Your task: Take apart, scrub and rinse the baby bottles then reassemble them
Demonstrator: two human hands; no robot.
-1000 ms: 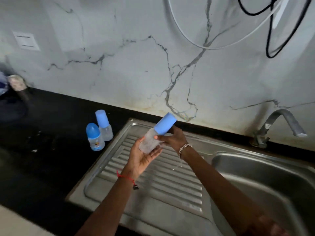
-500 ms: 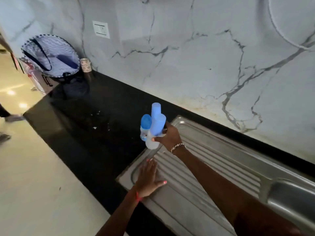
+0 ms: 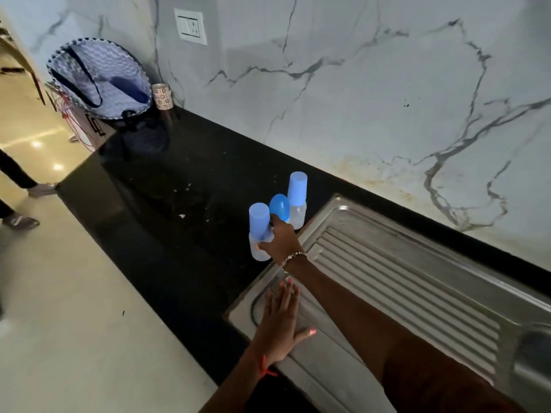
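Steel drainboard point(image 3: 387, 293) nearest: left hand point(image 3: 280, 320) lies flat on its near-left corner, fingers straight and together, thumb out, holding nothing. A second ago that hand cupped the bottle body over the drainboard; it has since let go and dropped to brace.

Right hand point(image 3: 280, 238) reaches past the drainboard's left rim onto the black counter point(image 3: 179, 204). Fingers and thumb are curled round the capped bottle point(image 3: 258, 222) at its collar. Bottle was tilted a second ago, now upright, clear body down, pale blue cap up. Base looks at or just off the counter; contact hard to confirm from this angle.

Just behind the hand are the dome-capped bottle point(image 3: 279, 206) and the tall-capped bottle point(image 3: 296, 198), both upright, close together, same spots as before.

Judgement: this bottle is reassembled and is being parked with the other two, all three capped. Release is the only step left here; a nudge could topple the neighbours.

Far end: woven bag point(image 3: 101, 79), patterned cup point(image 3: 162, 96) beside it, wall socket point(image 3: 190, 26) above.
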